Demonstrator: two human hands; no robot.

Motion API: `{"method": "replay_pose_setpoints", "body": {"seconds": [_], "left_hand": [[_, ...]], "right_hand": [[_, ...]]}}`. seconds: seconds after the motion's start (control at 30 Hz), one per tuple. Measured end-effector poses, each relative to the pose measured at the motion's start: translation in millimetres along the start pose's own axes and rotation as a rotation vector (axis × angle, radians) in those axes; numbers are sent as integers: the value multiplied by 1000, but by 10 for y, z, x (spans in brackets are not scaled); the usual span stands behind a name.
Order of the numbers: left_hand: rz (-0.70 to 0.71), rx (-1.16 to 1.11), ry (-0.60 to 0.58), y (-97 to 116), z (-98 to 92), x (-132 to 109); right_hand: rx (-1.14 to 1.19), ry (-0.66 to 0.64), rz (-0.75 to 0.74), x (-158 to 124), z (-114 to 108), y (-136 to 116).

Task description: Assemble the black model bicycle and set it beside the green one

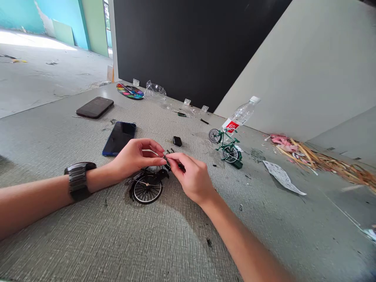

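A black model bicycle (147, 188) stands on the grey textured table in front of me, its spoked wheel nearest to me. My left hand (141, 156), with a dark watch (78, 180) on the wrist, pinches the front part of the bicycle between thumb and fingers. From the other side my right hand (192, 174) closes thumb and forefinger at the same spot, fingertips against the left ones. Whatever small part lies between the fingertips is mostly hidden. Just beyond the hands lies a small black block (177, 141).
A green model bicycle (226, 145) stands by a plastic bottle (242, 113) on the right. Two phones (120, 138) lie at the left, a paint palette (131, 91) and clear plastic (155, 91) behind. A printed sheet (283, 177) and straw-like scraps (320, 158) lie farther right.
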State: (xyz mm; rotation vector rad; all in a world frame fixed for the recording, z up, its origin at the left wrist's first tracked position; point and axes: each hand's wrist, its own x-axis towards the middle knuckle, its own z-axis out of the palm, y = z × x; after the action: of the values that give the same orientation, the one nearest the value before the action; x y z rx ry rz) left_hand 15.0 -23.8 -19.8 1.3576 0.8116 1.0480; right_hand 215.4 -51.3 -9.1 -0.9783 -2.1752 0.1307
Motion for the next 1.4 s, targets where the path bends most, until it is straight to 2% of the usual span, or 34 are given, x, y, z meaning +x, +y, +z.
{"method": "replay_pose_setpoints", "body": {"seconds": [0.63,0.9,1.0,1.13,1.4], "left_hand": [[126,176,33,18,44,-50],[150,217,61,41,54,-75],[161,244,59,40,53,-72],[174,280,76,41,54,-56],[192,268,101,57,57,-70]], "right_hand": [[65,-28,76,4,-7,-20],[233,-58,287,-4,3,-42],[226,-68,327,8,6,-59],[141,-39,291,10,7,-59],[178,-37,216,0,-25,-42]]}}
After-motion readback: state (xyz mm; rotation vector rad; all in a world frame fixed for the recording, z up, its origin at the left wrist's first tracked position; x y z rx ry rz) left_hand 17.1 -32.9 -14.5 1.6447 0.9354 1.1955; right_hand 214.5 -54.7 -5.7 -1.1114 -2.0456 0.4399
